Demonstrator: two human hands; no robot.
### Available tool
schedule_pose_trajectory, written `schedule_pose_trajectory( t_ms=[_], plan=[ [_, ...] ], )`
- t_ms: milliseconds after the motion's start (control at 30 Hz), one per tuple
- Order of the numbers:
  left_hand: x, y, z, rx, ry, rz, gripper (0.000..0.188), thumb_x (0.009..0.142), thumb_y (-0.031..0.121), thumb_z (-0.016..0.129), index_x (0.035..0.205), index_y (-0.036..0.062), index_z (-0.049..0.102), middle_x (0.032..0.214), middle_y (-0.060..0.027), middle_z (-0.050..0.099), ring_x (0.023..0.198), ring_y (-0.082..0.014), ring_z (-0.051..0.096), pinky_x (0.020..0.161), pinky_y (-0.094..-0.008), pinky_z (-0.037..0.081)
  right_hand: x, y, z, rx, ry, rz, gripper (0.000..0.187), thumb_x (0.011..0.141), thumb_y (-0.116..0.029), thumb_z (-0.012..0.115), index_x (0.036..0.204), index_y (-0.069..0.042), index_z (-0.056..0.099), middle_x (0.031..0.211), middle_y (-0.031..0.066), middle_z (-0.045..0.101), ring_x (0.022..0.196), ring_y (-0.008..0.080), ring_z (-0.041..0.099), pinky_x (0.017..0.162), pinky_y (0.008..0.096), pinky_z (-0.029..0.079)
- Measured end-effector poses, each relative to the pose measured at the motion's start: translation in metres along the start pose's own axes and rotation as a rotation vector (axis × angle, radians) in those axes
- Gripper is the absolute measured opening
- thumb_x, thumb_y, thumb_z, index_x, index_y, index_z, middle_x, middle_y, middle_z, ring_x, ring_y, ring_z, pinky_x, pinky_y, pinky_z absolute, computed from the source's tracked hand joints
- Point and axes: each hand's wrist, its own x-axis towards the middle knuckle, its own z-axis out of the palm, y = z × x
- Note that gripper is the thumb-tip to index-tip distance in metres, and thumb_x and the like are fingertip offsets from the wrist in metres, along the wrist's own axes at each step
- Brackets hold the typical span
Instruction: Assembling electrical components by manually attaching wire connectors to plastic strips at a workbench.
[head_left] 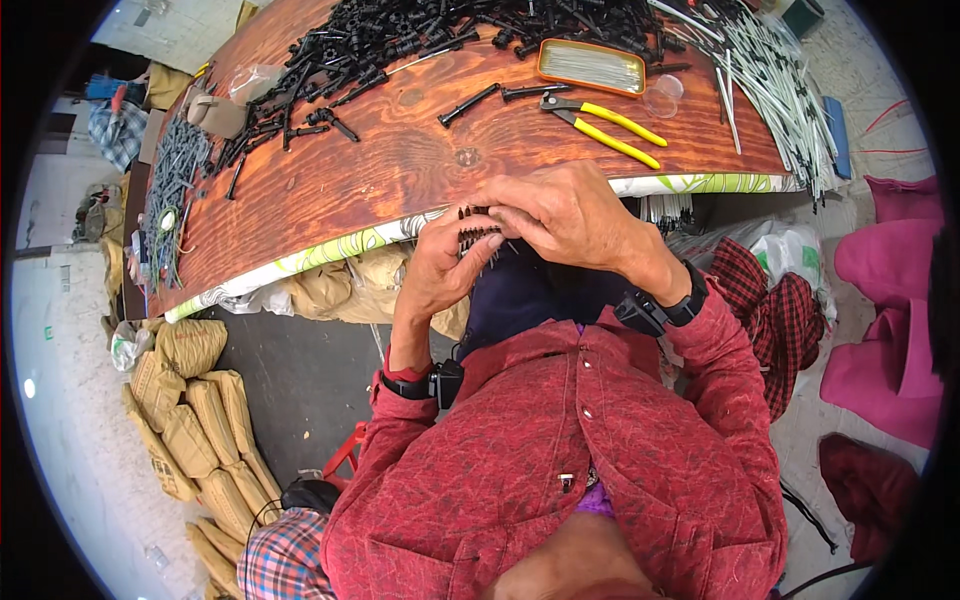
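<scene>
My left hand (pixel 437 268) is closed around a small dark ridged piece (pixel 474 236), with short spikes or teeth showing between thumb and fingers. Its exact kind is too small to make out. My right hand (pixel 575 218) bends over the same piece, fingers and thumb pinched at its right end; the fingertips partly hide it. Both hands are raised just off the table's near edge, above my lap. On the table beyond them lie cutting pliers (pixel 612 128) with yellow handles, and two loose black plastic rods, one of them a ridged stem (pixel 468 105).
A heap of black plastic parts (pixel 400 35) covers the wooden table's (pixel 360 180) far side. An orange-rimmed tin (pixel 541 64) holds thin pins. Pale sticks (pixel 775 85) pile at right, grey pieces (pixel 180 165) at left. Filled tan sacks (pixel 205 425) stand on the floor, pink chairs (pixel 885 330) at right.
</scene>
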Motion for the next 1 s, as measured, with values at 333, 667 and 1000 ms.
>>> schedule_pose_trajectory(
  t_ms=[333,667,1000],
  plan=[
    [0.0,-0.007,0.004,-0.102,-0.033,0.011,0.012,0.093,0.011,0.063,0.097,-0.0001,0.064,0.09,-0.008,0.061,0.08,-0.0194,0.057,0.07,-0.0301,0.044,-0.001,0.01,0.002,0.06,-0.05,0.034,0.019,0.086,-0.011,0.063,0.105,-0.011,0.066,0.069,0.0087,0.064,0.061,0.0284,0.063,0.053,0.0373,0.046],
    [0.0,0.003,-0.002,-0.103,-0.124,-0.063,0.01,0.092,0.009,0.062,0.099,0.0042,0.068,0.102,-0.0103,0.065,0.097,-0.0244,0.061,0.085,-0.0338,0.046,-0.001,0.01,0.002,0.187,-0.058,0.02,0.017,0.088,-0.011,0.062,0.104,-0.008,0.065,0.067,0.0084,0.063,0.059,0.0278,0.063,0.052,0.0363,0.045],
    [0.001,0.0,-0.005,-0.103,-0.147,-0.049,0.011,0.093,0.012,0.062,0.097,0.0039,0.069,0.101,-0.0096,0.065,0.094,-0.0234,0.061,0.083,-0.0325,0.046,-0.002,0.011,0.011,0.275,-0.005,0.059,0.014,0.089,-0.011,0.06,0.102,-0.009,0.064,0.066,0.0074,0.064,0.059,0.0271,0.064,0.053,0.0365,0.047]
  ],
)
